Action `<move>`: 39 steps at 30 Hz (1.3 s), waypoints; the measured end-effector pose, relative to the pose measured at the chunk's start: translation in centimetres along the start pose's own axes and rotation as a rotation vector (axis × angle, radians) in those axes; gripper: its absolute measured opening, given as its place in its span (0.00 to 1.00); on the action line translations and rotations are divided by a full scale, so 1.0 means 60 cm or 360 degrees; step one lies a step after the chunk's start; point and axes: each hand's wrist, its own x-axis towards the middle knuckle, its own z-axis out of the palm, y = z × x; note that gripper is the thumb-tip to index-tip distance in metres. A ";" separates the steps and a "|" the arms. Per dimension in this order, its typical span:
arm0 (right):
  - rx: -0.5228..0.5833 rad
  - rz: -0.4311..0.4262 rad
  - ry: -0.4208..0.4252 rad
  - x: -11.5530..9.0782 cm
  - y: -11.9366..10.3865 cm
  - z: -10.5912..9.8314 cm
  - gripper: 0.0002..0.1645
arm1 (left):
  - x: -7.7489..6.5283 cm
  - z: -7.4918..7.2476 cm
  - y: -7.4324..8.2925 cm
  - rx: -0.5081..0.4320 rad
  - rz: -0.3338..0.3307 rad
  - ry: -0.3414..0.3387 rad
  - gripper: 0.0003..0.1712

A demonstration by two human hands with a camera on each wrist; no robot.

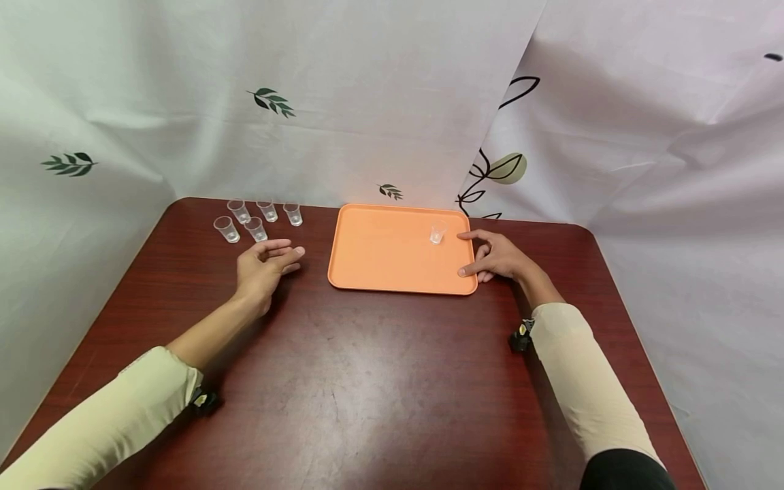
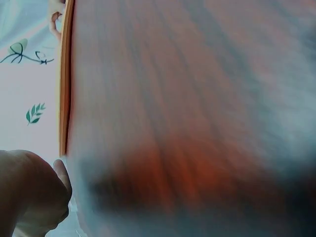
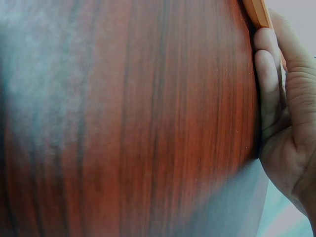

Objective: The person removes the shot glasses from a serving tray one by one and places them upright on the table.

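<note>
An orange serving tray [image 1: 392, 269] lies on the dark red wooden table. My right hand [image 1: 499, 257] holds its right edge, thumb and index finger over the rim and the other fingers against the side. In the right wrist view, those fingers [image 3: 267, 74] meet the tray's edge [image 3: 257, 12]. One small clear plastic cup [image 1: 437, 233] stands on the tray near that hand. To the tray's left, my left hand [image 1: 265, 271] has loosely bent fingers with nothing seen between them. It is just in front of a clear cup [image 1: 256, 230], one of several grouped there.
The other clear cups stand behind and left of that one, including a cup [image 1: 226, 230] at the far left and a cup [image 1: 293, 215] nearest the tray. A white leaf-print curtain [image 1: 343, 122] hangs along the table's back edge. Bare wooden tabletop [image 1: 367, 367] lies in front.
</note>
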 end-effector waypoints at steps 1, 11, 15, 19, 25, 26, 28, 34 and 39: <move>-0.0002 0.0000 0.0000 0.000 0.000 0.000 0.56 | 0.001 0.006 0.000 0.0025 0.0006 -0.0015 0.26; -0.0023 -0.0004 -0.0003 0.000 0.000 -0.003 0.56 | 0.011 0.071 0.001 0.0163 0.0094 -0.0153 0.27; -0.0020 -0.0015 -0.0004 0.000 -0.001 -0.005 0.56 | 0.015 0.098 0.002 0.0174 0.0110 -0.0208 0.32; -0.0013 -0.0011 0.0000 -0.001 -0.002 -0.005 0.56 | 0.019 0.121 0.002 0.0161 0.0119 -0.0236 0.32; -0.0020 0.0002 -0.0003 -0.002 -0.001 -0.004 0.56 | 0.024 0.153 0.002 0.0143 0.0148 -0.0236 0.33; -0.0025 -0.0002 -0.0001 -0.002 -0.002 -0.004 0.56 | 0.025 0.159 0.002 0.0144 0.0158 -0.0236 0.33; -0.0032 -0.0011 0.0002 -0.002 -0.002 -0.004 0.56 | 0.027 0.170 0.002 0.0149 0.0175 -0.0235 0.33; -0.0030 -0.0011 -0.0007 -0.003 -0.003 -0.003 0.56 | 0.032 0.204 0.005 0.0225 0.0174 -0.0265 0.34; -0.0015 -0.0001 -0.0008 -0.002 -0.002 -0.002 0.56 | 0.034 0.235 0.005 0.0306 0.0161 -0.0313 0.34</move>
